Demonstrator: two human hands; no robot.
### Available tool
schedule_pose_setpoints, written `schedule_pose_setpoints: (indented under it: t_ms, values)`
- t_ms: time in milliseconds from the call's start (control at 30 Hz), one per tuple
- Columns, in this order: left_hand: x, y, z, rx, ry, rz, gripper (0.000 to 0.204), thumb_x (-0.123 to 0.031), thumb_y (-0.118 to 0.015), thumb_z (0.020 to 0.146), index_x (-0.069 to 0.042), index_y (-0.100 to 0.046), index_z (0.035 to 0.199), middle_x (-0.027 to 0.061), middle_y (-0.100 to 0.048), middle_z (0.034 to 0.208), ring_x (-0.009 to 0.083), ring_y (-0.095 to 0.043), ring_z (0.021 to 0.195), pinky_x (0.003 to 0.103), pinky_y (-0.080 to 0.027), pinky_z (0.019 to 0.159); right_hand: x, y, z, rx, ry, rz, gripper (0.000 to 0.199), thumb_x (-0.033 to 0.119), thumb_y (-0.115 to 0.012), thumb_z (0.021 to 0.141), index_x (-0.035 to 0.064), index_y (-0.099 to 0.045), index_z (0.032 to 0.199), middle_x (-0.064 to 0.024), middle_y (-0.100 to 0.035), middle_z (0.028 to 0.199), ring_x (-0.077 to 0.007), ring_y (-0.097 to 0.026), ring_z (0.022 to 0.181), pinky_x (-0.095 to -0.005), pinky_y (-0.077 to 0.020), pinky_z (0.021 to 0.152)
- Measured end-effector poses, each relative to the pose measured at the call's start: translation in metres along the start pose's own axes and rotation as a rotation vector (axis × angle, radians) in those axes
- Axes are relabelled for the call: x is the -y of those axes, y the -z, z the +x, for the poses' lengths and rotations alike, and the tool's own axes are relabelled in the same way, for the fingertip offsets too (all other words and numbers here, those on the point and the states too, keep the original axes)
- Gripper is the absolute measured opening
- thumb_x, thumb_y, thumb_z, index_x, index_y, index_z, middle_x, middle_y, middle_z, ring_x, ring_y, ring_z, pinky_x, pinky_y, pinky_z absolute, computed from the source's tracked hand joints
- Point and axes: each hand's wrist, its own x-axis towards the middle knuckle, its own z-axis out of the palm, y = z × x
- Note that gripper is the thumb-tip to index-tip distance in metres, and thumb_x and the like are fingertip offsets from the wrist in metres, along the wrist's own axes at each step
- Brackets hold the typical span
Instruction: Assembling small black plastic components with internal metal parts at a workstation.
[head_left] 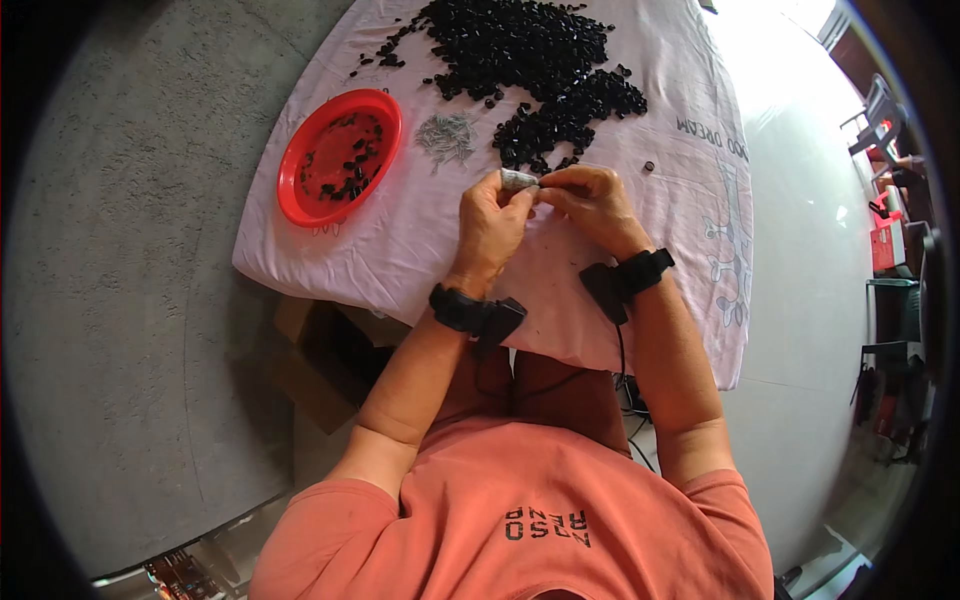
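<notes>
Head view: both hands — left hand (490,222), right hand (595,200) — pinching small grey piece (517,179); assembly step, fine alignment next; black parts pile (535,70) at 12 o'clock.

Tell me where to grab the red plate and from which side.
Pinch the red plate by its raised rim at the edge nearest the left hand, coming in from the right. The rim there is bare and stands clear of the pink cloth; small black pieces lie in its middle.

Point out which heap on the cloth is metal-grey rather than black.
The small grey heap, lying between the red plate and the big black pile, just beyond the left hand. The other heaps are black pieces.
</notes>
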Motion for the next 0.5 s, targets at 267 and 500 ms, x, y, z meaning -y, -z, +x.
schedule_pose_setpoints:
  t_ms: [267,500]
  values:
    - [-0.005,0.003,0.008,-0.014,-0.075,0.056,0.011,-0.004,-0.063,0.093,-0.001,-0.07,0.101,0.0028,-0.071,0.085,0.0083,-0.064,0.071,0.023,-0.052,0.066,0.004,0.007,0.0,-0.029,-0.09,0.385,0.016,0.011,-0.066,0.096,-0.0004,-0.07,0.105,-0.0065,-0.072,0.087,-0.0111,-0.068,0.075,-0.0237,-0.0547,0.068]
    - [0.006,0.063,0.052,-0.122,-0.339,0.658,0.013,-0.002,-0.062,0.083,-0.003,-0.072,0.092,0.0185,-0.072,0.087,0.0334,-0.071,0.077,0.038,-0.056,0.069,0.002,0.01,0.002,-0.119,-0.094,0.414,0.019,0.011,-0.065,0.097,0.0004,-0.07,0.111,-0.0075,-0.072,0.092,-0.0129,-0.07,0.078,-0.0237,-0.0564,0.07]
